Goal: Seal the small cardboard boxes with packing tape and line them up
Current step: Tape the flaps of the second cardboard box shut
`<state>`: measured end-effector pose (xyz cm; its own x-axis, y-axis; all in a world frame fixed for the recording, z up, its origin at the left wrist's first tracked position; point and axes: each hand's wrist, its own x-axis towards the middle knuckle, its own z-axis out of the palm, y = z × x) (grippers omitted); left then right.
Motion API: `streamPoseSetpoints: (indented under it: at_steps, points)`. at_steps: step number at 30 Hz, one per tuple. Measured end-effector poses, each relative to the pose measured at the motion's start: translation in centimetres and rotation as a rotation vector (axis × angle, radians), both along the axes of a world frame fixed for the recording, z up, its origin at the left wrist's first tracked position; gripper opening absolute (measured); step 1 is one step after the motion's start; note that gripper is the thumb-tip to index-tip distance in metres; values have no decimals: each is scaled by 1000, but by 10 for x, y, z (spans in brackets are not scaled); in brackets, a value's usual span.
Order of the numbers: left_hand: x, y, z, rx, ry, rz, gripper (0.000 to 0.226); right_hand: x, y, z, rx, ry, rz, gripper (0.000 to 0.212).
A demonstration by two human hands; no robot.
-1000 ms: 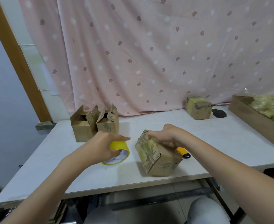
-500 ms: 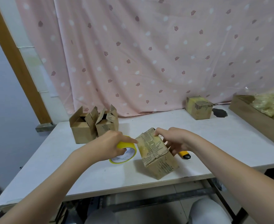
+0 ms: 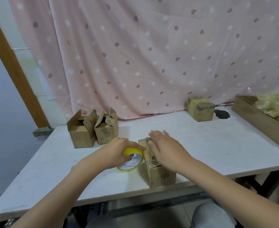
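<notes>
Left fingers (image 3: 132, 145) curl round tape roll (image 3: 130, 162); right fingers (image 3: 155, 135) spread flat over box (image 3: 158, 175); white table (image 3: 217, 145), pink curtain (image 3: 152, 55) behind.

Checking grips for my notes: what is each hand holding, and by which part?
Left hand grips the yellow tape roll over its top rim. Right hand, fingers straight, holds nothing.

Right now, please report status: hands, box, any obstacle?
Left hand grips tape roll against box. Right hand flat, open, on box top. Two open boxes far left, sealed box at back; nothing in the way.
</notes>
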<state>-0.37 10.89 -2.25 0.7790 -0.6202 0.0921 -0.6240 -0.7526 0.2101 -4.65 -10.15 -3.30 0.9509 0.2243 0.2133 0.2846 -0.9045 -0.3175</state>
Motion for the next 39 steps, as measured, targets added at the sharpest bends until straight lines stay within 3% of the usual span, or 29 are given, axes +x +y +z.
streamPoseSetpoints:
  at_steps: [2, 4, 5, 8, 10, 16, 22, 25, 30, 35, 39]
  points:
    - [-1, 0, 1, -3, -2, 9, 45, -14, 7, -4, -96, 39, 140, 65]
    - [-3, -1, 2, -16, -3, 14, 46, -21, 5, -9, -212, 60, 162, 95]
    - [-4, -3, 2, -27, -2, 5, 46, -20, 1, -11, -240, 70, 134, 100]
    - [-6, -3, -1, -32, 0, -16, 51, -20, -10, -5, -245, 99, 38, 73]
    - [-6, -2, -4, -35, 1, 0, 52, -19, -13, -1, -249, 117, 12, 66]
    - [-8, -5, -4, -63, 27, 20, 46, -16, 7, 1, -135, 63, 109, 68]
    - [-10, 13, -15, -177, 8, 37, 53, -13, 6, -15, -254, -42, 166, 71]
    - [-10, 20, -19, -212, 22, 50, 52, -12, 7, -18, -270, -50, 175, 83]
    - [-12, 21, -13, -208, -28, 54, 49, -10, 8, -23, -240, -57, 154, 63]
    - [-13, 26, -5, -159, -22, 58, 47, -9, 9, -24, -256, -42, 154, 90]
    - [-13, 42, -4, -148, -18, 69, 47, -11, 10, -20, -246, -41, 151, 79]
